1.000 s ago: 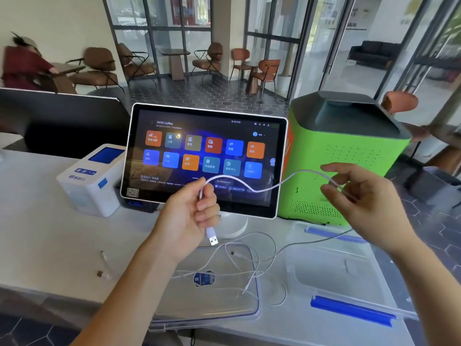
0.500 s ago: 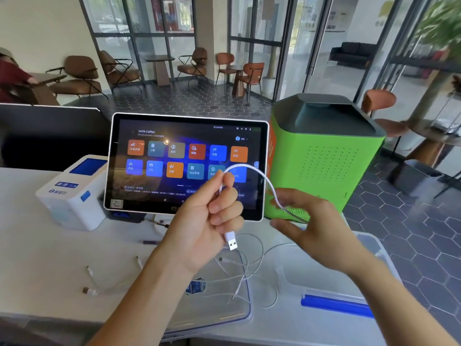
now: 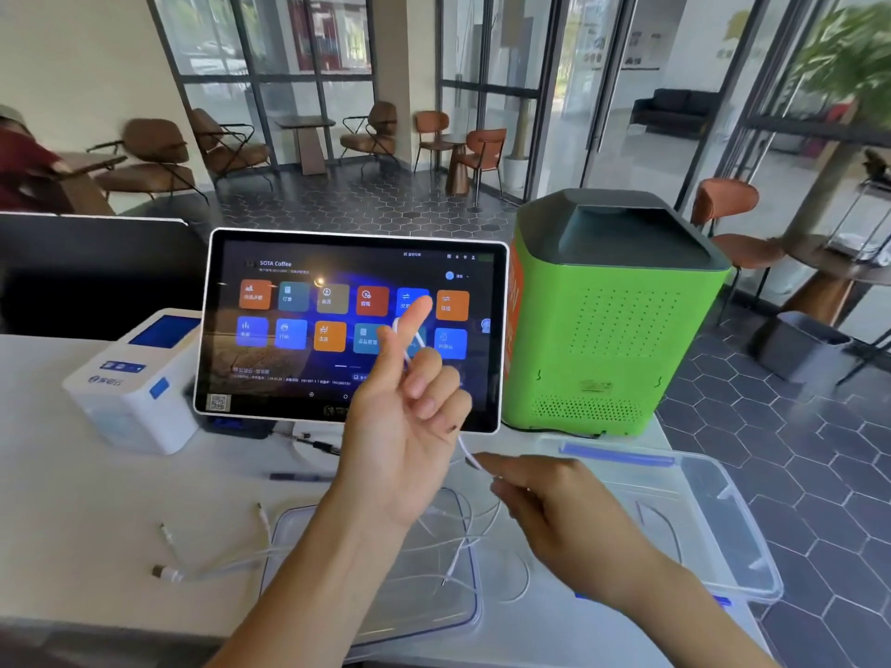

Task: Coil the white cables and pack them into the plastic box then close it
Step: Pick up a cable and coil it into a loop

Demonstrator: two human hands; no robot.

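At a white counter (image 3: 72,474), a person winds a thin white charging cable (image 3: 465,450) around the raised left hand (image 3: 400,426), which stands before a dark touchscreen tablet on a stand (image 3: 337,330). The clear plastic box with blue clips (image 3: 699,513) sits open at right, just beside its flat transparent lid (image 3: 376,585), on which more loose white cables (image 3: 463,537) lie tangled; none appears coiled or packed yet.

The left hand has its forefinger straight up and the other fingers curled, the cable looping over them. The right hand (image 3: 545,494), lower and near the box, pinches the trailing length between thumb and fingertips.

To coil well, the right hand should probably feed the cable with light, even tension, laying each turn beside the last so the loops stay equal and small enough for the box, and keeping the trailing end clear of the tangle on the lid.

Motion blur softens both hands, so how many turns already sit on the left hand cannot be told, nor where the plug is. How many cables make up the tangle is unclear. The box's near corner is hidden by the right forearm.
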